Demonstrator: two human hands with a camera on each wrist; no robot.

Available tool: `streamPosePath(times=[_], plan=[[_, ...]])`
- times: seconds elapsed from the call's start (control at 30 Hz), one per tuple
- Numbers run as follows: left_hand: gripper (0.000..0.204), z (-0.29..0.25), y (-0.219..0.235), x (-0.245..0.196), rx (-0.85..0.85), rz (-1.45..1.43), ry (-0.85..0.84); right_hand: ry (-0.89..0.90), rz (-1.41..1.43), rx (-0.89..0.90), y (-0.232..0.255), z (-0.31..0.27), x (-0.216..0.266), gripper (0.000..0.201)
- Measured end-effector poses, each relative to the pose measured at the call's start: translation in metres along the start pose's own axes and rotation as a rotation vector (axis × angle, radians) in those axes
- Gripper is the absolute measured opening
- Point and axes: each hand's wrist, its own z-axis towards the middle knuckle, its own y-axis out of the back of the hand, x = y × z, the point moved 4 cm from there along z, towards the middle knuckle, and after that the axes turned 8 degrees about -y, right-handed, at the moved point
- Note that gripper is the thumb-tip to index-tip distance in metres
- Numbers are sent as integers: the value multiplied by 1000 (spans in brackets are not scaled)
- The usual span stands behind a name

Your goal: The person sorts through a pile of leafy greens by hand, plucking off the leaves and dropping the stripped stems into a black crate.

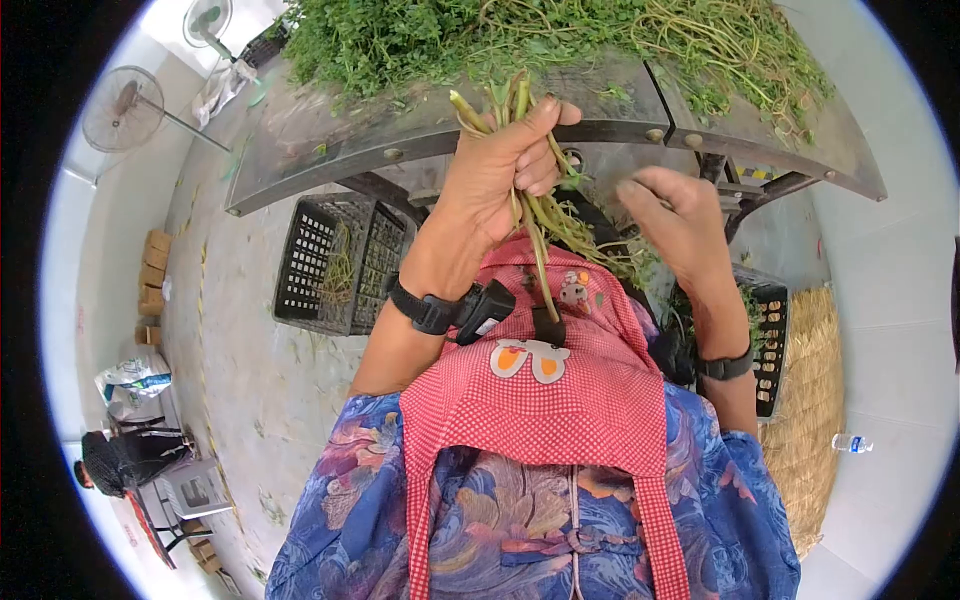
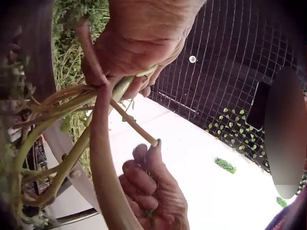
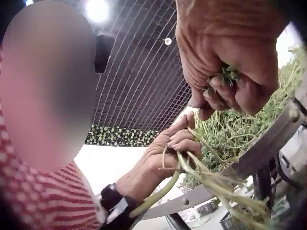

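My left hand [image 1: 500, 170] grips a bunch of leafy green stems [image 1: 541, 265] above my lap, in front of the table edge. Cut ends poke up past the thumb, and the longer, leafier parts hang below the fist. To the right, my right hand [image 1: 685, 215] is held up with its fingers curled. Small green leaves [image 3: 231, 74] show between those fingers in the right wrist view. In the left wrist view a thick stem [image 2: 103, 148] crosses close to the camera, and the tip of a thinner stem [image 2: 136, 127] overlaps the right hand's fingertip.
A large heap of greens [image 1: 400, 45] covers much of the metal table [image 1: 300, 140]. Black crates [image 1: 300, 265] stand on the floor left and right, one beside a woven straw block [image 1: 805, 400]. Further off are fans [image 1: 125, 110], cardboard boxes [image 1: 153, 270] and a water bottle [image 1: 852, 443].
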Motion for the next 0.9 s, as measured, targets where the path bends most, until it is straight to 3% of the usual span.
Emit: streamPosePath(times=[0.1,0.2,0.33,0.4,0.43,0.5,0.53,0.6,0.67,0.77,0.9], plan=[[26,-3,-5,2,-13,55,21,96,-52,98,-21,15,2,33],[24,-4,-7,4,-32,72,5,58,12,169,-36,22,-3,34],[25,-2,-1,6,0,49,-33,208,115,80,-33,22,-2,33],[26,1,3,5,24,14,-22,-116,566,330,-26,15,-10,28],[27,1,6,4,11,-82,0,-120,568,326,-19,14,-17,28],[29,7,18,-1,52,-225,24,-70,1187,473,-4,13,-27,24],[29,8,21,-5,52,-225,26,-70,1189,471,-1,13,-32,24],[31,8,16,-13,207,-361,33,-169,1089,324,5,12,-48,23],[32,9,16,-17,221,-367,39,-174,1070,412,2,11,-49,21],[33,9,15,-19,241,-385,56,-196,898,300,1,9,-46,22],[33,7,13,-17,239,-371,62,-99,453,209,1,7,-32,24]])
